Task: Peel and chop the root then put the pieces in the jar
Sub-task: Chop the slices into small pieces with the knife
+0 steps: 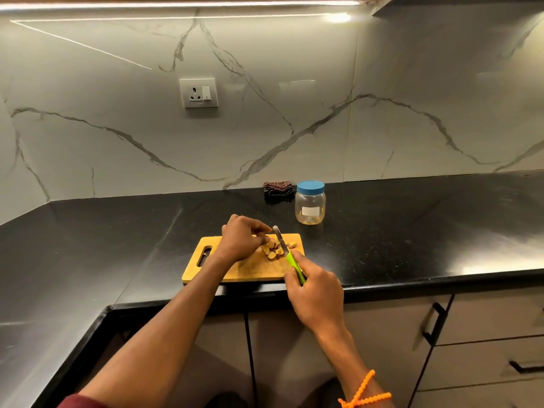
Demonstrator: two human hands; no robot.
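A wooden cutting board (253,270) lies near the front edge of the black counter. On it sit several pale slices of the root (272,251), with one more piece (292,245) to the right. My left hand (240,240) pinches the uncut end of the root at the board's far side. My right hand (316,295) grips the green handle of a knife (287,253), whose blade points away from me and rests against the root beside my left fingertips. A clear plastic jar (310,206) with a blue lid on stands behind the board to the right.
A folded dark cloth (278,188) lies against the marble backsplash, left of the jar. A wall socket (199,92) is above the counter. Cabinet drawers with black handles (435,323) are below on the right. The counter turns a corner at my left.
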